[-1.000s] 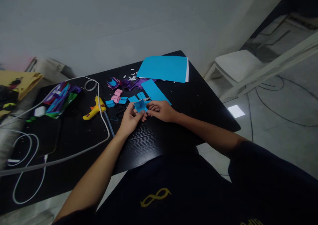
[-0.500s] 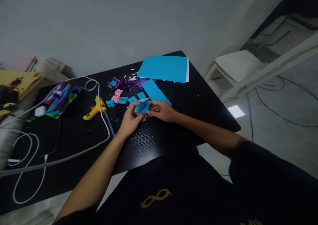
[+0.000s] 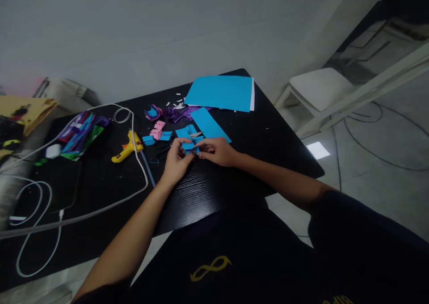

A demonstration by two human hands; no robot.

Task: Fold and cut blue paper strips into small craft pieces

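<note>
Between my two hands is a small folded piece of blue paper [image 3: 188, 146]. My left hand [image 3: 176, 160] is closed on its left side, thumb below and fingers above. The fingertips of my right hand [image 3: 219, 152] pinch its right edge. Just beyond the fingers lie scissors [image 3: 196, 134], partly over blue cut pieces. A long blue strip [image 3: 212, 124] rests behind my right hand. Small folded blue pieces [image 3: 166, 136] and pink pieces [image 3: 157, 129] lie to the left, near dark items that I cannot make out.
Large blue sheets [image 3: 219, 91] cover the back of the black table [image 3: 268, 147]. Purple paper [image 3: 171, 112] and white scraps lie beside them. A yellow glue gun [image 3: 128, 148], white cables [image 3: 134, 116] and a colourful bundle [image 3: 83, 134] are on the left. A white stool [image 3: 320, 85] stands at right.
The blue paper between my hands was opened out and now looks folded down smaller. My fingers have shifted slightly around it, and more of the blue pieces behind show.
</note>
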